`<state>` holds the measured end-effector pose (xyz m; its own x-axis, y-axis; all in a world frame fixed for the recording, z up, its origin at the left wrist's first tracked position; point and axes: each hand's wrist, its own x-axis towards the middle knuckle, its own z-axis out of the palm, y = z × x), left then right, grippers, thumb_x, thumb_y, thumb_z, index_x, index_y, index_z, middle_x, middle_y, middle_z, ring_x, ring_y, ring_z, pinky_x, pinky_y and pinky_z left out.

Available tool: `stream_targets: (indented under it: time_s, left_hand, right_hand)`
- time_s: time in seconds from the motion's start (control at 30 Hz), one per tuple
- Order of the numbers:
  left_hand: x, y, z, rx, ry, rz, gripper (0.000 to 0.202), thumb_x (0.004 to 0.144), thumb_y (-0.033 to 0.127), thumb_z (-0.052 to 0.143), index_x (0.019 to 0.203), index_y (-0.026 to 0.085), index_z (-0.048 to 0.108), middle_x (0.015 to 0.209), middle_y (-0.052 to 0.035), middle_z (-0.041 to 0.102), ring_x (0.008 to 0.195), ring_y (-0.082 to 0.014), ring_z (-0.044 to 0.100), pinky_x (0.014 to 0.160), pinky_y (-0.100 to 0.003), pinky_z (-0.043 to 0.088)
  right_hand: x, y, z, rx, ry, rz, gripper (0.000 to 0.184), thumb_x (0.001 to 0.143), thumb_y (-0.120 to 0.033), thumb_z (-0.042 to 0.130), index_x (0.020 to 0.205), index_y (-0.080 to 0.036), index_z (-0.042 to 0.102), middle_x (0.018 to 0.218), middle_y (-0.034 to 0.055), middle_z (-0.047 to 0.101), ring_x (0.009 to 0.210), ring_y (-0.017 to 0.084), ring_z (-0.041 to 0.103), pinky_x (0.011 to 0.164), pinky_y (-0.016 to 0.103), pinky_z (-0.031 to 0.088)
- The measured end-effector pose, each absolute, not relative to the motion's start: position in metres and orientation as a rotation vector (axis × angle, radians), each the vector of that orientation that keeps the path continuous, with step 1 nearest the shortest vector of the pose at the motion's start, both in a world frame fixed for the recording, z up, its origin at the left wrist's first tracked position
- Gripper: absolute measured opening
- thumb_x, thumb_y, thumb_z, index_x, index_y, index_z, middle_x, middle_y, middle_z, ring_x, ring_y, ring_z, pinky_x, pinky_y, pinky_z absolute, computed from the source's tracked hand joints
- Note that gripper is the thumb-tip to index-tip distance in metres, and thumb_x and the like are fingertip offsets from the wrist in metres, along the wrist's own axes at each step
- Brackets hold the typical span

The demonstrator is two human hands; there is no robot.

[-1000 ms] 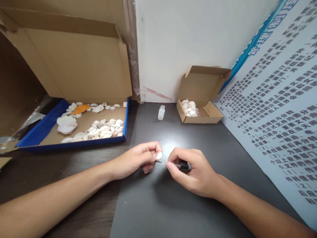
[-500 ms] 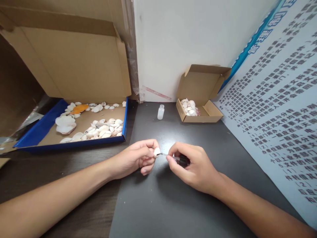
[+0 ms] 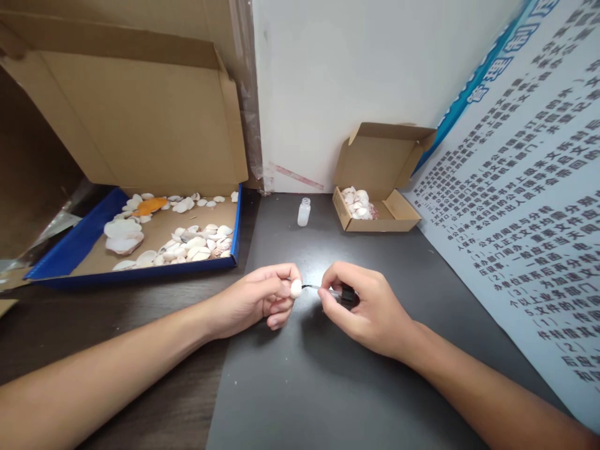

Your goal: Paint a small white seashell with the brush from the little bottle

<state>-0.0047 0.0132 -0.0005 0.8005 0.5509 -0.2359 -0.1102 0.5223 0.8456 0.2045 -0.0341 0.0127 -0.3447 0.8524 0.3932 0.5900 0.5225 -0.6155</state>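
My left hand point(image 3: 262, 300) pinches a small white shell point(image 3: 295, 287) between thumb and fingers, just above the dark mat point(image 3: 328, 387). My right hand point(image 3: 365, 309) is closed on a small brush with a black cap point(image 3: 345, 294), and its thin tip touches the shell's right side. An uncapped little white bottle point(image 3: 304, 212) stands upright at the back of the mat, well beyond both hands.
A large blue-rimmed cardboard box point(image 3: 140, 270) with several shells lies at the left, its lid raised. A small open cardboard box point(image 3: 375, 209) holding shells sits at the back right. A printed poster point(image 3: 529, 206) leans along the right side. A white wall closes the back.
Both hands rose slightly and drew together. The shell turned in my left fingers, and the brush tip came up from below it to its right side.
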Motion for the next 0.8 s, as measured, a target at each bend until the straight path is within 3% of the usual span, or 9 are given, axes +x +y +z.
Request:
stream_targets:
  time_s: [0.8]
  left_hand:
    - [-0.0047,0.0119,-0.0029,0.972,0.516,0.425,0.007,0.089,0.018,0.051,0.083,0.018,0.048,0.057,0.0078,0.035,0.047,-0.0064,0.036,0.051,-0.019,0.032]
  right_hand:
    - [0.2060,-0.0358,0.0152,-1.095,-2.068,0.539,0.007,0.086,-0.015,0.054,0.081,-0.020,0.054,0.067,-0.0049,0.050,0.054,0.009,0.042,0.053,0.023,0.035]
